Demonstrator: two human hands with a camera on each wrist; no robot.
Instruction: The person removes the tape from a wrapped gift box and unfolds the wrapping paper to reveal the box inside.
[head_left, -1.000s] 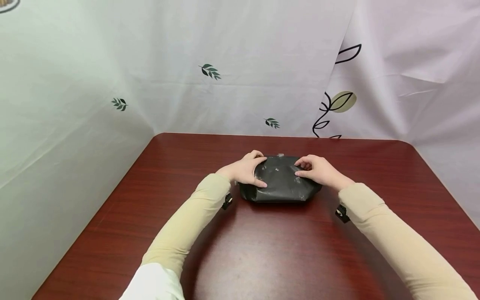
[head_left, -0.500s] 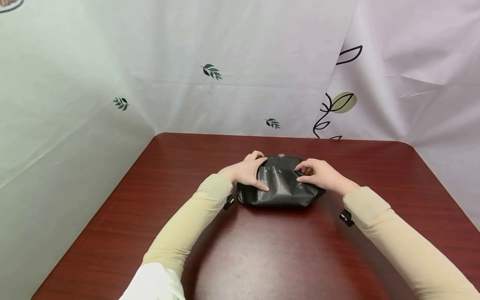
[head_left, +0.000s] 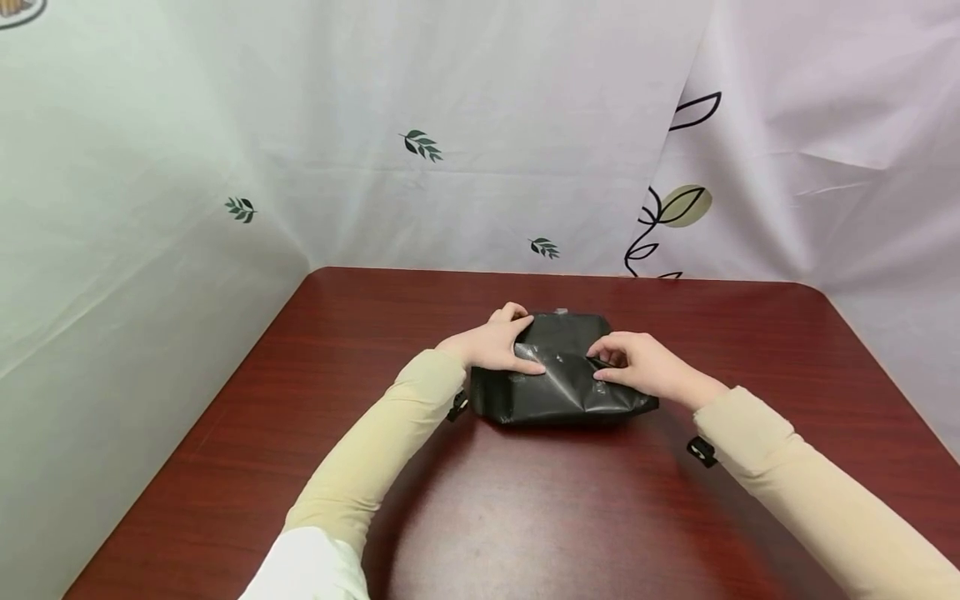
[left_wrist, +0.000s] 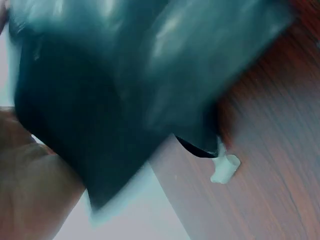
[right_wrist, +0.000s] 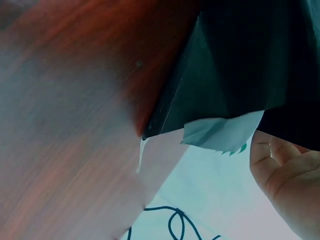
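Note:
On the table lies a black package (head_left: 551, 400), a box-like shape in shiny, creased black sheet. My left hand (head_left: 491, 343) rests spread over its left end, thumb on the top. At the right, my right hand (head_left: 648, 364) pinches the edge of a raised fold between thumb and fingers. The black sheet (left_wrist: 100, 90) fills much of the left wrist view, blurred, with a curl of pale tape (left_wrist: 226, 169) at a lower corner. In the right wrist view a greyish tape strip (right_wrist: 222, 132) hangs from the sheet's edge. What the wrapping covers is hidden.
The reddish-brown wooden table (head_left: 510, 517) has rounded far corners. White curtains (head_left: 480, 200) printed with leaves stand close behind and at the sides. A bit of tape (head_left: 561, 311) sticks up at the package's far edge.
My right hand has drawn the pinched fold toward me and slightly right, exposing more of the far top surface. The package's front edge sits nearer. My left hand stays almost in place.

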